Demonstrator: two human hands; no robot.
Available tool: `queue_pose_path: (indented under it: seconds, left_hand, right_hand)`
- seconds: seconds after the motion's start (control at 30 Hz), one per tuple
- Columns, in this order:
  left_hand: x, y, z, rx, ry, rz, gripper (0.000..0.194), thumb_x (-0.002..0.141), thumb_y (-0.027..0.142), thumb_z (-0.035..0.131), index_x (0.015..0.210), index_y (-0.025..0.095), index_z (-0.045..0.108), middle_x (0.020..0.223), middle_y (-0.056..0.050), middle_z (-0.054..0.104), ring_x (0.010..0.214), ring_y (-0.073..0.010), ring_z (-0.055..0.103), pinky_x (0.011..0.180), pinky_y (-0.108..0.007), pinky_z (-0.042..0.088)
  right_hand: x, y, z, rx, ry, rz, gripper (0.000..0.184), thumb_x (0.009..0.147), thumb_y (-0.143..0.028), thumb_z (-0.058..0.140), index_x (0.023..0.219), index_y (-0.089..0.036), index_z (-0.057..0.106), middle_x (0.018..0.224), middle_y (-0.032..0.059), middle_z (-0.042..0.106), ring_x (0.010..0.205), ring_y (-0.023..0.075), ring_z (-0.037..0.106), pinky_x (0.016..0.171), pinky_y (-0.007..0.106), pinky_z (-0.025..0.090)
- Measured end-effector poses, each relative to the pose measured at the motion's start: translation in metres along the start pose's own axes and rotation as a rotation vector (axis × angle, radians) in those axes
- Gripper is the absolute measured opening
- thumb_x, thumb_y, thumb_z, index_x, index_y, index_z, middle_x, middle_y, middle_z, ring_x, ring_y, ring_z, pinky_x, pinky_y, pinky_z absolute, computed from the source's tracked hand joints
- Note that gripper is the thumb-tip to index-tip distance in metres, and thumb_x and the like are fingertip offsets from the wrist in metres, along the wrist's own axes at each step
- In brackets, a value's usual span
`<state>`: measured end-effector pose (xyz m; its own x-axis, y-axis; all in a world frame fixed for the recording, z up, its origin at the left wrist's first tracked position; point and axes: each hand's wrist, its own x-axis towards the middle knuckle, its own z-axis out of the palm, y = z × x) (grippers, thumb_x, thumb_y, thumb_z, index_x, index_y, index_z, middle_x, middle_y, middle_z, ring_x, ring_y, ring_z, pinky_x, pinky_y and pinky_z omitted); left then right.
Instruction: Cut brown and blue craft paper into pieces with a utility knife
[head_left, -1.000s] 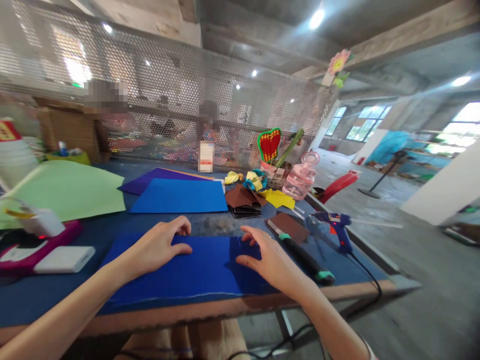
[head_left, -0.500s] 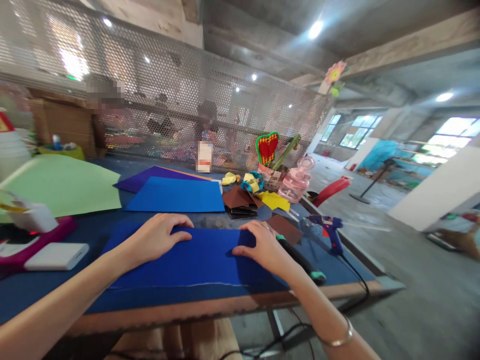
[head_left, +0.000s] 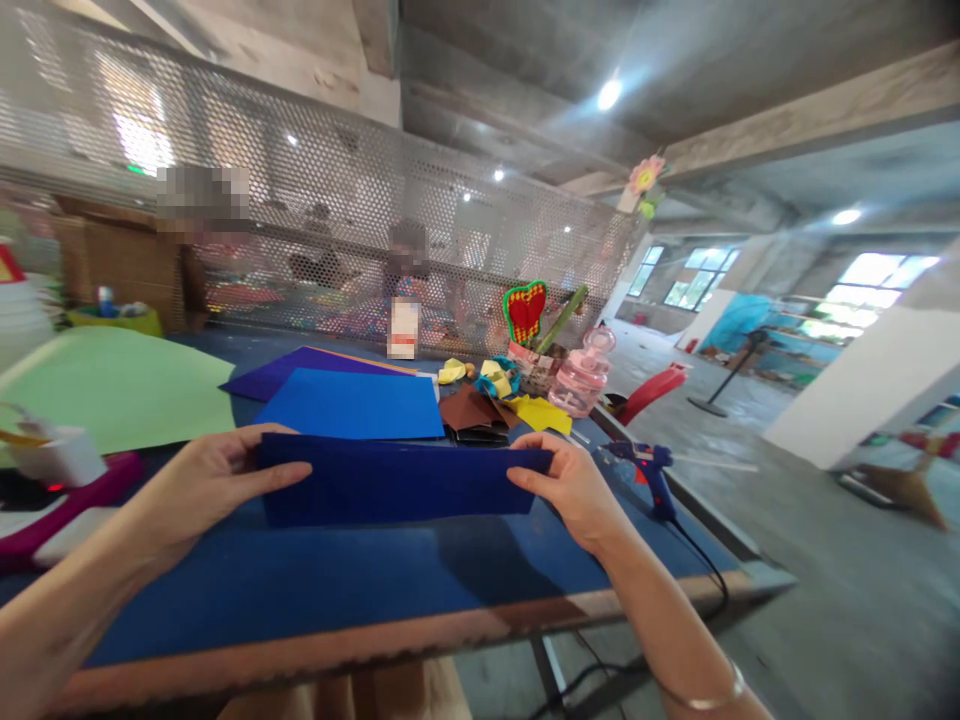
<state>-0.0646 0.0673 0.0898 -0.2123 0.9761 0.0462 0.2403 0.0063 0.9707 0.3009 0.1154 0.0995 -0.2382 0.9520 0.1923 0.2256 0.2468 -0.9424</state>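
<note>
A dark blue paper sheet point(head_left: 397, 480) hangs above the blue-covered table point(head_left: 315, 580), lifted off its surface and held as a long strip. My left hand point(head_left: 206, 485) grips its left end, thumb on the near face and fingers behind. My right hand point(head_left: 566, 485) pinches its right end the same way. A lighter blue sheet point(head_left: 352, 405) lies flat just beyond it, with a purple sheet point(head_left: 289, 372) under that.
A pale green sheet point(head_left: 105, 390) lies at far left by a pink tray point(head_left: 67, 495) and a white cup point(head_left: 56, 455). Brown and yellow paper scraps point(head_left: 487, 405), a pink bottle point(head_left: 581, 375), a red heart ornament point(head_left: 525, 312) and a blue glue gun point(head_left: 645, 465) sit right. A mesh fence point(head_left: 360, 230) stands behind.
Both hands were pressing the dark blue sheet flat on the table; they have now taken hold of its ends and raised it off the surface.
</note>
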Motion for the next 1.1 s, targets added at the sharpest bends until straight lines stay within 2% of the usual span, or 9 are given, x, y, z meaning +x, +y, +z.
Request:
queue_pose_path:
  seconds: [0.1, 0.27, 0.43, 0.57, 0.77, 0.97, 1.1]
  left_hand:
    - [-0.006, -0.014, 0.007, -0.123, -0.083, -0.05, 0.062, 0.052, 0.051, 0.085, 0.103, 0.023, 0.064, 0.091, 0.0, 0.073, 0.084, -0.0207, 0.066, 0.078, -0.03, 0.051]
    - [-0.013, -0.025, 0.016, -0.189, -0.101, -0.083, 0.067, 0.054, 0.05, 0.087, 0.111, 0.024, 0.063, 0.098, 0.001, 0.071, 0.091, -0.019, 0.064, 0.083, -0.029, 0.049]
    - [-0.012, -0.025, 0.022, -0.202, -0.134, -0.127, 0.063, 0.05, 0.052, 0.088, 0.1, 0.02, 0.068, 0.094, -0.003, 0.075, 0.1, -0.0257, 0.066, 0.097, -0.037, 0.047]
    - [-0.013, -0.021, 0.024, -0.202, -0.137, -0.175, 0.06, 0.049, 0.057, 0.087, 0.091, 0.018, 0.07, 0.089, -0.006, 0.077, 0.097, -0.0318, 0.069, 0.095, -0.045, 0.05]
    - [-0.013, -0.014, 0.02, -0.19, -0.127, -0.164, 0.058, 0.045, 0.055, 0.09, 0.088, 0.02, 0.072, 0.096, -0.006, 0.078, 0.114, -0.0334, 0.065, 0.098, -0.041, 0.05]
    - [-0.01, -0.016, 0.018, -0.181, -0.121, -0.157, 0.057, 0.052, 0.062, 0.086, 0.089, 0.021, 0.073, 0.093, -0.006, 0.078, 0.104, -0.0317, 0.069, 0.088, -0.04, 0.055]
    - [-0.008, -0.023, 0.017, -0.159, -0.109, -0.138, 0.052, 0.049, 0.06, 0.088, 0.079, 0.02, 0.073, 0.083, -0.006, 0.078, 0.091, -0.0315, 0.071, 0.081, -0.04, 0.057]
  right_hand:
    - [-0.01, 0.011, 0.009, 0.123, -0.006, 0.041, 0.04, 0.067, -0.031, 0.083, 0.1, -0.023, 0.062, 0.084, -0.0035, 0.065, 0.073, 0.0142, 0.061, 0.07, 0.026, 0.048]
    - [-0.026, 0.031, 0.017, 0.24, 0.054, 0.07, 0.052, 0.067, -0.032, 0.082, 0.111, -0.026, 0.055, 0.09, -0.0035, 0.068, 0.081, 0.0151, 0.064, 0.079, 0.029, 0.05]
    - [-0.029, 0.036, 0.021, 0.2, 0.08, 0.061, 0.038, 0.075, -0.04, 0.08, 0.105, -0.021, 0.066, 0.095, 0.0012, 0.072, 0.095, 0.0213, 0.065, 0.092, 0.036, 0.048]
    - [-0.026, 0.035, 0.022, 0.147, 0.066, 0.069, 0.032, 0.085, -0.046, 0.072, 0.097, -0.016, 0.071, 0.092, 0.0039, 0.074, 0.093, 0.0233, 0.067, 0.093, 0.042, 0.05]
    - [-0.02, 0.037, 0.021, 0.116, 0.064, 0.061, 0.025, 0.09, -0.038, 0.069, 0.1, -0.015, 0.069, 0.1, 0.0032, 0.073, 0.096, 0.0211, 0.069, 0.094, 0.045, 0.051]
    - [-0.02, 0.036, 0.023, 0.104, 0.055, 0.062, 0.025, 0.092, -0.038, 0.068, 0.1, -0.014, 0.069, 0.099, 0.0027, 0.073, 0.093, 0.0205, 0.069, 0.091, 0.044, 0.053]
    - [-0.022, 0.036, 0.025, 0.104, 0.044, 0.067, 0.027, 0.09, -0.04, 0.069, 0.1, -0.014, 0.069, 0.098, 0.0026, 0.074, 0.093, 0.0206, 0.07, 0.093, 0.044, 0.052]
